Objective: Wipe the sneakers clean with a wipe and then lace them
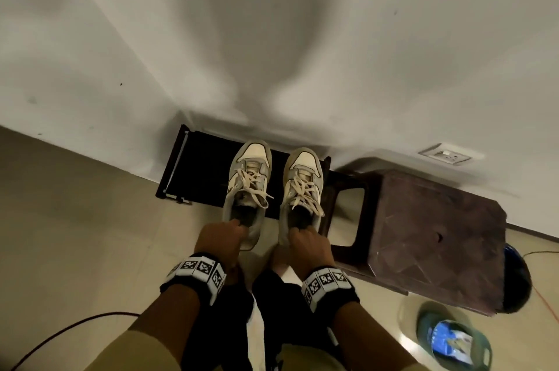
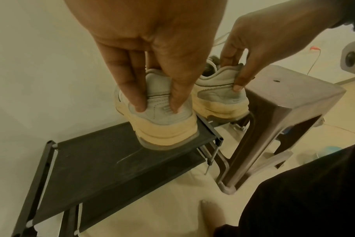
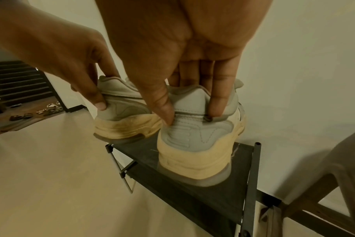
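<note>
1. The left hand (image 1: 219, 236) pinches the heel collar of the left sneaker (image 1: 248, 186), fingers inside the opening and thumb on the heel back; its grip is clamped on that heel.
2. The right hand (image 1: 307, 242) holds the right sneaker (image 1: 302, 192) the same way, its grip clamped on the heel.
3. Both sneakers sit side by side, toes toward the far wall, on the top shelf of a low black shoe rack (image 1: 196, 171), at its right end. Their heels overhang the near edge; whether the soles are pressed down or just lifting cannot be told.
4. Laces (image 1: 252, 186) run through the eyelets of both shoes in the head view, with loose ends trailing near the openings and no bow visible.
5. The wrist views show the yellowed midsoles (image 2: 168, 129) looking stained, so wiping seems either not begun or incomplete.
6. No wipe shows in either hand. A green lidded tub (image 1: 447, 337) on the floor at the near right may hold wipes, but that is a guess.
7. A brown plastic stool (image 1: 429, 225) stands just right of the rack.
8. Judged overall: the shoes are being either fetched or set down; cleaning appears outstanding and tying remains.
</note>
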`<state>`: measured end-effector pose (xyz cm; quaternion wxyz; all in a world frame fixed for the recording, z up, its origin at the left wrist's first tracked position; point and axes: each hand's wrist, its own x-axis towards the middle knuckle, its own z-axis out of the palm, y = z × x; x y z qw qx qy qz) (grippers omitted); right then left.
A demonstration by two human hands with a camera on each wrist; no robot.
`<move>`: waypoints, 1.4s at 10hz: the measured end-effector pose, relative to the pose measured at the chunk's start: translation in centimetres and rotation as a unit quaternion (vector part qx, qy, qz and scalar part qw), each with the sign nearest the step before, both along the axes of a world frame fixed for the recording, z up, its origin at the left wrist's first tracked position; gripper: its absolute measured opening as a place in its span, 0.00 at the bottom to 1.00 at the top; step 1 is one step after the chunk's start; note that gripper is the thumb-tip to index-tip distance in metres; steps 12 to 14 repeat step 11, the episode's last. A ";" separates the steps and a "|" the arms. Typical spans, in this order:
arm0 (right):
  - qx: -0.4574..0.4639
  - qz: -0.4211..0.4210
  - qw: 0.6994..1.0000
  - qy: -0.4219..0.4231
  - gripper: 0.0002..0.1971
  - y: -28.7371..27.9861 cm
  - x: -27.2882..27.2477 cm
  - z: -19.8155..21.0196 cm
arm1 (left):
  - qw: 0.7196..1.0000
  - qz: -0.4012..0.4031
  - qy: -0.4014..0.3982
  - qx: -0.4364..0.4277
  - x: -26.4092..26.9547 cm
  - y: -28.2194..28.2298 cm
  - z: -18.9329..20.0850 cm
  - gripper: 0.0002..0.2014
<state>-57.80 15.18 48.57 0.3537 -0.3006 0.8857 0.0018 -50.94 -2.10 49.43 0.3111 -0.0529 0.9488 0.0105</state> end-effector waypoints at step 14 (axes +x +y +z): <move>-0.031 -0.236 0.971 -0.004 0.19 -7.6 -3.7 -15.3 | 0.999 0.009 -0.028 0.018 -6.7 -5.1 -15.4 0.17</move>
